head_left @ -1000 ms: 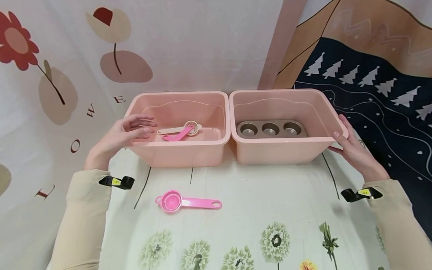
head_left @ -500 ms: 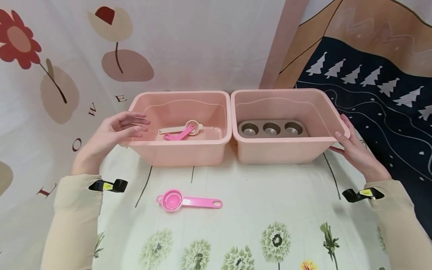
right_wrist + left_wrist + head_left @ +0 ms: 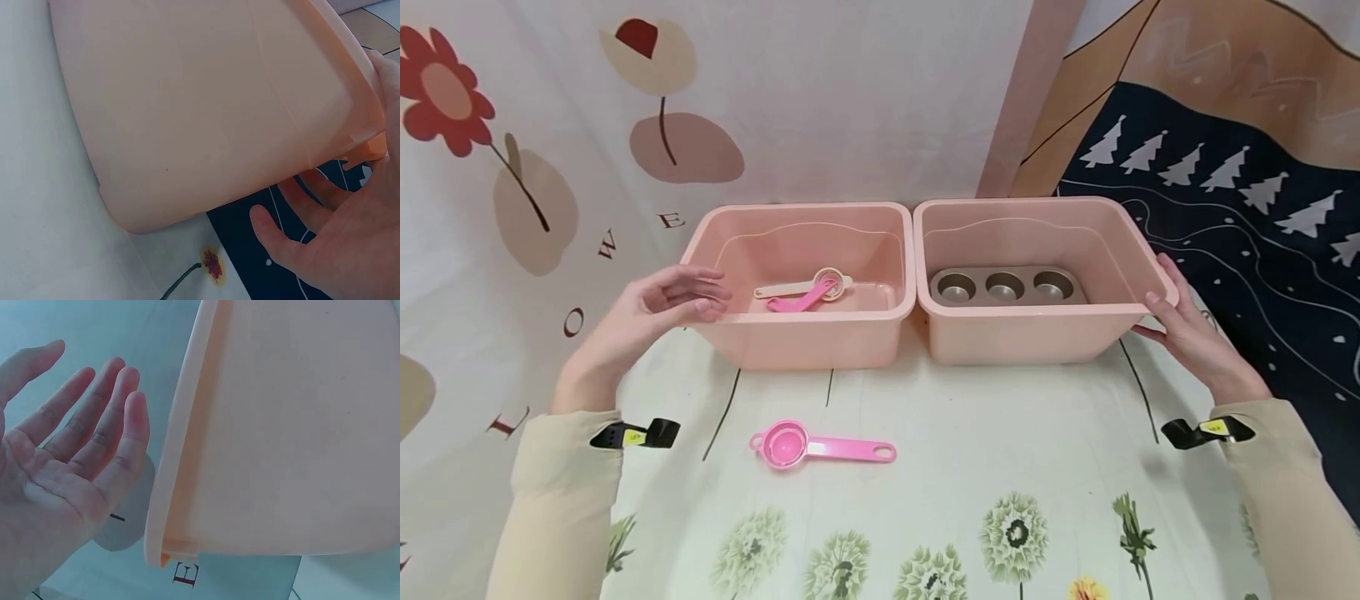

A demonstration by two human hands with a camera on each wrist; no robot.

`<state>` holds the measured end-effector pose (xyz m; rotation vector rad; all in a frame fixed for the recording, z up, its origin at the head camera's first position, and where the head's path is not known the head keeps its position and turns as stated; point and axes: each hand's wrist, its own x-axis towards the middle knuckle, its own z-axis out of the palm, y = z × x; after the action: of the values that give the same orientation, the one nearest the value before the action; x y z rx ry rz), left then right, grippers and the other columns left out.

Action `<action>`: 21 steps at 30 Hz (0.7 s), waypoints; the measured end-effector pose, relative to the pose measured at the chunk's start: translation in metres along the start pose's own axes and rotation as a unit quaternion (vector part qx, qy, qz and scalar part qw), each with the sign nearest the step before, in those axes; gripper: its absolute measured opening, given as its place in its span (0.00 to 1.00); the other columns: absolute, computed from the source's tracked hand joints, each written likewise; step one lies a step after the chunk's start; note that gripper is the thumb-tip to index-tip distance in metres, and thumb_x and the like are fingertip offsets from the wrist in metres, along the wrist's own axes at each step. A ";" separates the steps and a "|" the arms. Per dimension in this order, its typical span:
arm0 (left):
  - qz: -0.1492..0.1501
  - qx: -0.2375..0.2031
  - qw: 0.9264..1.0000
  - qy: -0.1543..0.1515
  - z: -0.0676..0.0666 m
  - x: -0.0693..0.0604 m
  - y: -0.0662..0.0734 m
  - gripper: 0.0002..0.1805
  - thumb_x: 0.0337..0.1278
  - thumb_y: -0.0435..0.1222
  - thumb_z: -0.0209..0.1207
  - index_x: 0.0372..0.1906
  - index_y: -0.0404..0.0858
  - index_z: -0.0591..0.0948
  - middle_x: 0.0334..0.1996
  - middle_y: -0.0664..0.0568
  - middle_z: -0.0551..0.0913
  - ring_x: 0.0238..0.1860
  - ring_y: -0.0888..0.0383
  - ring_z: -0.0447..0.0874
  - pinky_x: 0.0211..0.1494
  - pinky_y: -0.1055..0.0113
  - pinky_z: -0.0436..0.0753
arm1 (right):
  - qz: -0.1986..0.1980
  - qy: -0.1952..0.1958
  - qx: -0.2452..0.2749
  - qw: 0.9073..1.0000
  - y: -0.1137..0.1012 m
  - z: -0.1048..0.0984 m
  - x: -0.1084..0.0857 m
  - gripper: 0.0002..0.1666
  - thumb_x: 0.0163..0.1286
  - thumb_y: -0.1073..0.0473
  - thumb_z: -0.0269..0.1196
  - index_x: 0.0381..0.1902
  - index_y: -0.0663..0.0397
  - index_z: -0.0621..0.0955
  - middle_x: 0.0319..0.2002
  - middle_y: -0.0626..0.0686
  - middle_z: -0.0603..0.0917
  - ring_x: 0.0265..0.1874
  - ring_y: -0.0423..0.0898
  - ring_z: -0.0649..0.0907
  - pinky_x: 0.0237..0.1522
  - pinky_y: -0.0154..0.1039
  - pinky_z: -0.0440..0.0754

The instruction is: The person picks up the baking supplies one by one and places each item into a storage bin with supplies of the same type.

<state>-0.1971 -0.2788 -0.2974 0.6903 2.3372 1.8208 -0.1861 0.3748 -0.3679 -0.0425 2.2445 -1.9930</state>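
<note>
A pale, faintly green cloth is covering the bench point(image 3: 1022, 433), and dandelion-like heads point(image 3: 1017, 533) are running along its near edge beside an orange-yellow bloom point(image 3: 1086, 588). Behind, a whitish backdrop point(image 3: 865, 100) is rising, showing a red flower point(image 3: 447, 90), a cream tulip shape and scattered letters. Toward the right it is giving way to a brown area point(image 3: 1225, 67) and a navy area point(image 3: 1217, 242), where white fir trees are forming a slanting row.

Two pink bins are standing side by side at the far part of the bench. The left bin point(image 3: 805, 342) is holding a cream spoon point(image 3: 782, 290) with a pink spoon point(image 3: 797, 302) lying across it; the right bin point(image 3: 1015, 337) is holding a metallic muffin tray point(image 3: 1028, 287). In front of the left bin, a pink scoop point(image 3: 823, 447) is lying flat on the cloth.

The hands are keeping well apart. The left hand point(image 3: 640, 317) is hovering just beside the left bin's rim, its fingers bending loosely around nothing; the right hand point(image 3: 1195, 333) is gripping the right bin's outer rim, thumb over the edge.
</note>
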 end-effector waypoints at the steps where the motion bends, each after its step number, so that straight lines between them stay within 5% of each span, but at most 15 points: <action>1: -0.002 0.009 1.000 0.000 0.001 -0.001 0.000 0.19 0.63 0.24 0.57 0.59 0.30 0.74 0.47 0.41 0.82 0.46 0.51 0.83 0.50 0.68 0.79 | 0.001 0.001 -0.002 1.000 0.000 0.000 0.000 0.41 0.80 0.53 0.43 0.73 0.18 0.32 0.76 0.47 0.34 0.70 0.50 0.44 0.63 0.71 0.38; 12: 0.035 -0.025 0.998 -0.053 0.009 -0.012 -0.016 0.19 0.64 0.20 0.52 0.59 0.27 0.72 0.47 0.33 0.79 0.47 0.52 0.83 0.50 0.65 0.80 | 0.004 0.002 -0.077 0.997 -0.003 -0.004 0.000 0.40 0.80 0.51 0.42 0.73 0.18 0.31 0.76 0.48 0.34 0.70 0.52 0.47 0.64 0.70 0.47; 17: 0.023 -0.013 0.998 -0.065 0.010 -0.020 -0.024 0.19 0.65 0.21 0.51 0.60 0.26 0.71 0.48 0.33 0.80 0.46 0.54 0.84 0.51 0.67 0.79 | 0.000 0.009 -0.150 0.989 -0.004 -0.008 0.000 0.41 0.80 0.50 0.43 0.74 0.23 0.31 0.76 0.50 0.35 0.69 0.54 0.52 0.59 0.42 0.70; 21: 0.021 -0.013 0.997 -0.073 0.010 -0.026 -0.030 0.19 0.66 0.21 0.50 0.61 0.22 0.68 0.49 0.36 0.80 0.48 0.55 0.83 0.51 0.66 0.79 | -0.001 0.013 -0.181 0.983 -0.006 -0.009 -0.001 0.42 0.79 0.50 0.45 0.75 0.27 0.31 0.76 0.55 0.37 0.69 0.57 0.54 0.45 0.28 0.70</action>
<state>-0.1794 -0.2860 -0.3337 0.8437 2.2189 1.7506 -0.1864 0.3832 -0.3607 -0.0564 2.5918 -1.5663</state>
